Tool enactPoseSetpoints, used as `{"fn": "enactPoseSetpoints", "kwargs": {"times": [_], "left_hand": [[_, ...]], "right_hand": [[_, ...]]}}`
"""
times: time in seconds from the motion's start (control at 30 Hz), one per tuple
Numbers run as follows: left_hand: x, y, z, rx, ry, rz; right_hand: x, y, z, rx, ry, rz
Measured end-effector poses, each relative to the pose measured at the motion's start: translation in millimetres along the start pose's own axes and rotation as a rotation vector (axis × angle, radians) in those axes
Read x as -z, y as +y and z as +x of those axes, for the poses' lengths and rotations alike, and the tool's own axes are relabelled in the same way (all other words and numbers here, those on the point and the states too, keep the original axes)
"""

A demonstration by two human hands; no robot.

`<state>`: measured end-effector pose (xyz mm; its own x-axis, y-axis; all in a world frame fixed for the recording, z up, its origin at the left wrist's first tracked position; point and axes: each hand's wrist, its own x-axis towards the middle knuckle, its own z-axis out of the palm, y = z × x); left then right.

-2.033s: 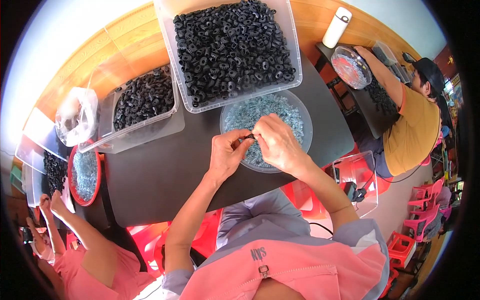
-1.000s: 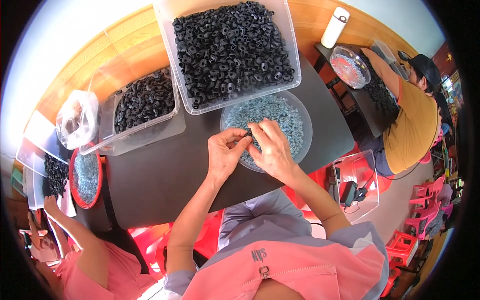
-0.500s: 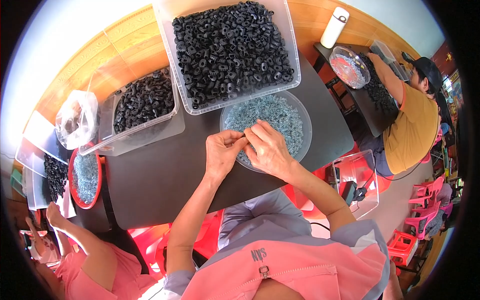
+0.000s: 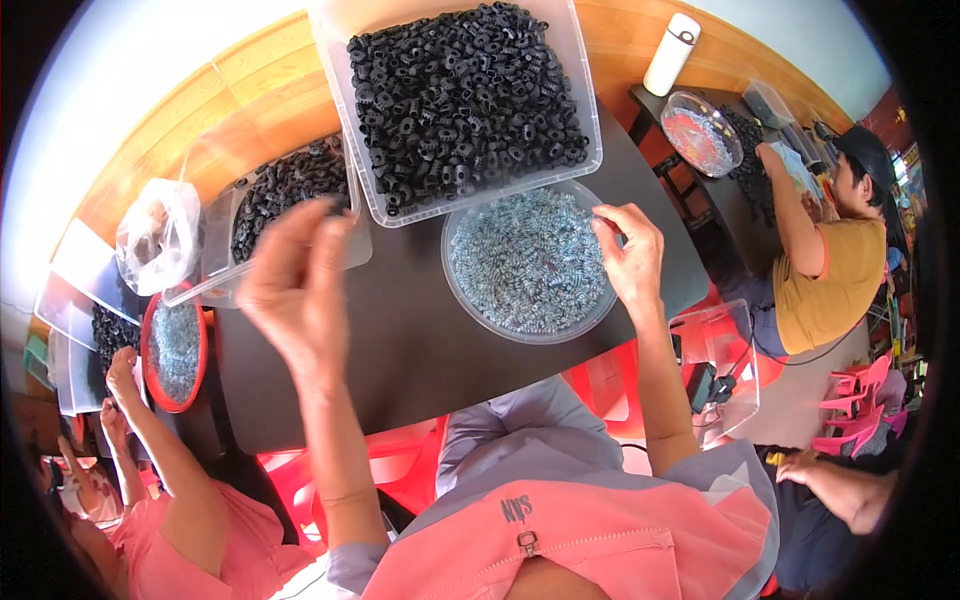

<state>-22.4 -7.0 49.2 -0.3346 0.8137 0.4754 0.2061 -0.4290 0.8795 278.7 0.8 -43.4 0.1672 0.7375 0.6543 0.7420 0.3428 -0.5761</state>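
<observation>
My left hand (image 4: 300,290), blurred by motion, is raised over the table's left side, in front of the smaller clear bin (image 4: 290,262). Its thumb and forefinger are closed on a small dark piece, apparently one of the black plastic parts. At the right rim of a round clear bowl (image 4: 470,312) is my right hand (image 4: 636,255), thumb and forefinger curled towards each other; what they hold, if anything, is too small to see. Pale bluish coil springs (image 4: 525,265) fill the bowl. Behind it, a large clear bin (image 4: 592,150) holds many black plastic parts (image 4: 465,105).
A red-rimmed basin (image 4: 202,365) of springs and a plastic bag (image 4: 160,225) are on the left, beside a co-worker in pink (image 4: 200,520). A co-worker in yellow (image 4: 830,285) sits at another table on the right. A clear box (image 4: 740,400) with cables stands below the table edge.
My hands, together over the bowl before, have parted: the left went left and up with the dark piece, the right to the bowl's right rim. Another person's arm has appeared at lower right.
</observation>
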Motion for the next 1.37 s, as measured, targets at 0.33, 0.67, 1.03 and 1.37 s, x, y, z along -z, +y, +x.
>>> {"fn": "enactPoseSetpoints", "kwargs": {"times": [0.33, 0.67, 1.03, 1.37], "left_hand": [[9.2, -33.9, 27.5, -0.229, 0.156, 0.361], [-62.8, -75.5, -43.8, -0.028, -0.443, 0.126], [-106.7, -86.0, -0.6, -0.183, -0.396, 0.331], [-122.2, -88.4, 1.5, -0.52, -0.464, 0.586]], "right_hand": [[1.5, -1.8, -15.8, -0.029, -0.328, -0.094], [-3.5, -10.1, -23.9, 0.102, -0.57, -0.235], [-11.3, -11.9, -23.7, -0.146, -0.465, 0.192], [-6.2, 4.3, -25.0, -0.553, -0.45, 0.866]]}}
